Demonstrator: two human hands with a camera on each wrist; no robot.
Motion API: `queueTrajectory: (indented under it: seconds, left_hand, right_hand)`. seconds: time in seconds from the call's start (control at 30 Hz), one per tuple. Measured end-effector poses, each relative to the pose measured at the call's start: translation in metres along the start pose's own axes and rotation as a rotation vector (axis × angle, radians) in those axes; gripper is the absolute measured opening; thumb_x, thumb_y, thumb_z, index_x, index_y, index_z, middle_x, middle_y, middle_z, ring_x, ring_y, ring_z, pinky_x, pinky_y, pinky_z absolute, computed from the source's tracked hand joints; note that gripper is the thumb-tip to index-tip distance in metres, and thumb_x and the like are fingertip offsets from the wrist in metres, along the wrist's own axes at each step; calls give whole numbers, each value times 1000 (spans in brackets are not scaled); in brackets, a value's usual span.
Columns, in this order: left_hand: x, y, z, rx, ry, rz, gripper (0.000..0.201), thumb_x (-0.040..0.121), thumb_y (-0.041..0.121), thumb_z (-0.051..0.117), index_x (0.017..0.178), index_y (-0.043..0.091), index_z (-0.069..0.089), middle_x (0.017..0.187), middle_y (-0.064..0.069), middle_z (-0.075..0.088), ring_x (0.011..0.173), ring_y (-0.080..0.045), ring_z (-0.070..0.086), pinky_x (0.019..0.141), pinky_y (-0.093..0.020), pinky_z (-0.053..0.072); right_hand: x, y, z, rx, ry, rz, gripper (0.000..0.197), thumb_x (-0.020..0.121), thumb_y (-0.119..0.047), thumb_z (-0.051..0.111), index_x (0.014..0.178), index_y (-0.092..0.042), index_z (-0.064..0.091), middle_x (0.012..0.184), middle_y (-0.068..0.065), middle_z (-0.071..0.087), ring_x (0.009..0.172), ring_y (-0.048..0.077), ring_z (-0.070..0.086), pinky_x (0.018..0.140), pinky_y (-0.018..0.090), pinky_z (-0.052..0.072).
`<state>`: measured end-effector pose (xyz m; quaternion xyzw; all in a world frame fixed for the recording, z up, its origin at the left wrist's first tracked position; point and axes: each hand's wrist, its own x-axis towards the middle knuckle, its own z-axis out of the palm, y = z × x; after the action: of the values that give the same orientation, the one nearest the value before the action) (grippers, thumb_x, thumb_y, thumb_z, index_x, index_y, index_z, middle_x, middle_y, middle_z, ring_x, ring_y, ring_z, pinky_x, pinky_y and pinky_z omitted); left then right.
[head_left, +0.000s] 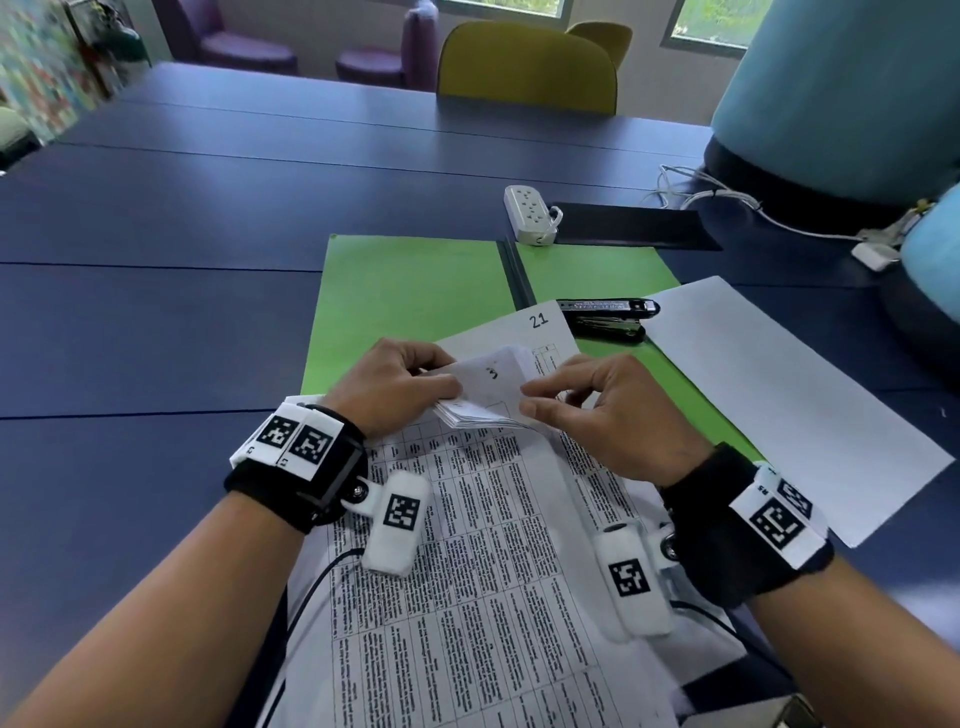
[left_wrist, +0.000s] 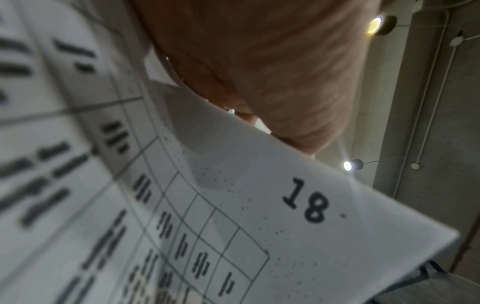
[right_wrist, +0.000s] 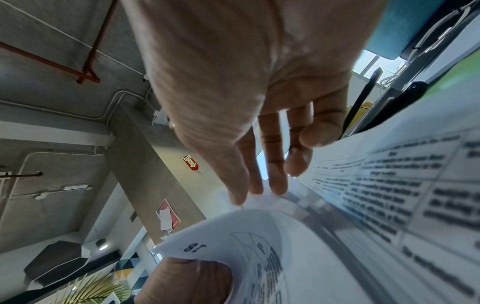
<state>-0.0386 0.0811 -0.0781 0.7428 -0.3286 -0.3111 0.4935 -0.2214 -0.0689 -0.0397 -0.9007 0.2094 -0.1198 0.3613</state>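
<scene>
Two hands work at the near edge of a dark blue table (head_left: 156, 312). Its smooth, seamed top runs open to the left and the far side, while the right is hemmed in by a blank white sheet (head_left: 779, 395), a black stapler (head_left: 608, 317) and, farther off, a white power strip (head_left: 530, 214) with loose cables. The sheaf of printed pages (head_left: 483, 410) sits at centre, its far left corner bent up off a flat green folder (head_left: 410, 291) that lies open beneath it. The left hand (head_left: 395, 384) grips that raised corner, fingers curled under and thumb pressed on top. The right hand (head_left: 613, 410) pinches the edge of the upper leaf between thumb and forefinger, the other fingers hanging loosely apart. The paper is thin, matte and white, ruled into tables of dense black type; the wrist views show a curling leaf numbered 18 (left_wrist: 306, 201), and a flat page marked 21 (head_left: 540, 319) lies just beyond the fingers, beside the stapler. More gridded sheets (head_left: 483, 571) spread flat under both wrists towards the near edge.
</scene>
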Motion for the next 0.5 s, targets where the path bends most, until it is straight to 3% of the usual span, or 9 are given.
queueTrajectory:
  seconds: [0.13, 0.3, 0.4, 0.5]
  left_hand:
    - [-3, 3, 0, -25, 7, 20, 12, 72, 22, 73, 84, 23, 76, 86, -4, 78, 71, -16, 65, 75, -34, 52]
    - [-4, 4, 0, -80, 10, 133, 35, 81, -10, 68, 87, 23, 59, 104, -1, 76, 79, -15, 69, 72, -35, 59]
    - [-3, 3, 1, -23, 6, 119, 37, 83, -7, 68, 79, 30, 70, 97, -2, 78, 73, -17, 68, 75, -40, 59]
    - [-4, 5, 0, -1, -17, 89, 26, 86, -1, 68, 84, 23, 77, 87, -8, 79, 70, -19, 68, 74, -36, 57]
  right_hand:
    - [3, 0, 4, -49, -48, -6, 14, 81, -35, 79, 92, -26, 80, 81, -15, 71, 66, -2, 59, 62, 16, 44]
    - [5, -3, 6, -108, -73, 19, 9, 85, -32, 76, 87, -24, 80, 71, -13, 73, 60, 6, 64, 56, 17, 47]
    - [4, -4, 6, -111, -74, 17, 9, 85, -31, 76, 86, -23, 80, 68, -15, 71, 57, 1, 61, 54, 11, 41]
    - [2, -7, 6, -100, -62, -4, 8, 86, -28, 74, 82, -24, 79, 64, -18, 67, 55, -2, 57, 55, 12, 39]
